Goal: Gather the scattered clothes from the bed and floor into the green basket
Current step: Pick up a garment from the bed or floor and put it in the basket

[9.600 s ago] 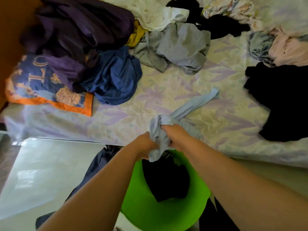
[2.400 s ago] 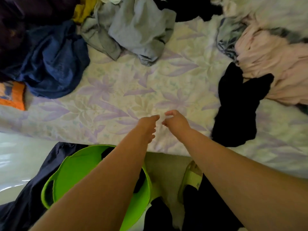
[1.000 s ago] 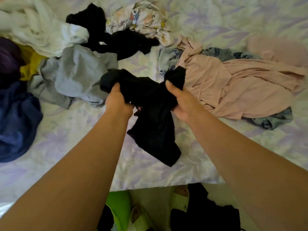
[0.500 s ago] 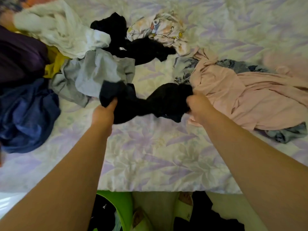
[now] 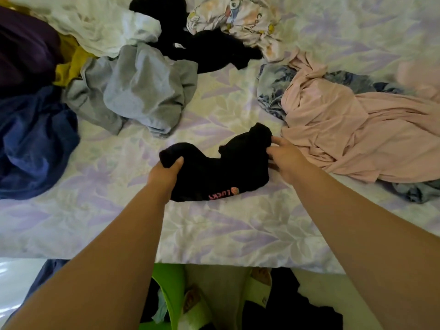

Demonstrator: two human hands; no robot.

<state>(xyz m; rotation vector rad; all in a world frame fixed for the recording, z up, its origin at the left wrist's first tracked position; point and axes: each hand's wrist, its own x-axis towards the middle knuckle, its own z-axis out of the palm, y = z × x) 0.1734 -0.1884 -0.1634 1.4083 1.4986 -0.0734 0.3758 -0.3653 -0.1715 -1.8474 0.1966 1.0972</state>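
A: In the head view, what do the hands hold?

B: Both grip one black garment (image 5: 219,170) that lies bunched on the bed (image 5: 214,234). The left hand (image 5: 165,173) has its thumb and fingers curled round the garment's left end. The right hand (image 5: 283,156) pinches the right end, just beside the pink garment (image 5: 352,129).

A: Any marking on the black one?

B: Pink lettering reading "LUCKY", upside down, along its near edge.

A: Where is the basket?

B: The green basket (image 5: 171,282) stands on the floor (image 5: 14,277) below the bed's near edge, between the two forearms. Only part of its rim and wall shows. There is dark cloth inside it, hard to make out.

A: What else lies on the bed?

B: A grey garment (image 5: 142,89) lies past the left hand, apart from the black one. At the left edge are a blue garment (image 5: 35,144), a dark purple one (image 5: 26,48) and a yellow one (image 5: 71,65) partly under the others. A white garment (image 5: 102,22) lies farther back, touching a second black garment (image 5: 204,48). A printed cloth (image 5: 242,20) lies at the top, and a blue patterned piece (image 5: 273,91) sticks out from under the pink one.

A: And on the floor?

B: A dark blue cloth (image 5: 47,270) lies left of the basket, partly hidden by the left arm.
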